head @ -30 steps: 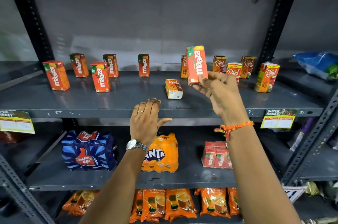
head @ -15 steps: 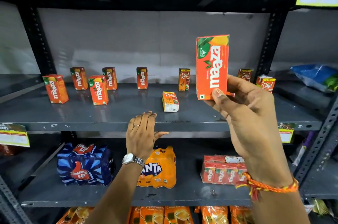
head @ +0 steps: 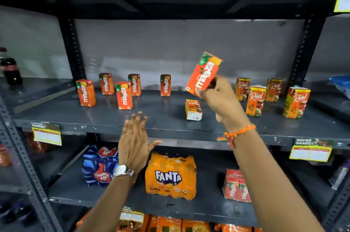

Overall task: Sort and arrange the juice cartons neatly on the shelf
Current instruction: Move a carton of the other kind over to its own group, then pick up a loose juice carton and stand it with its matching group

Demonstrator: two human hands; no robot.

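Fingers of right hand [head: 219, 99] pinch tilted orange Maaza juice carton [head: 204, 72] above grey metal shelf [head: 151, 118]; left hand [head: 134, 144] open, empty. Sorting looks early: Maaza cartons scattered left, one Real carton [head: 193, 109] toppled.

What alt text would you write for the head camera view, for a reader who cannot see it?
A right hand holds a tilted Maaza carton above a grey shelf, where five Maaza cartons stand at left and Real cartons at right. The open left hand hovers at the shelf's front edge.
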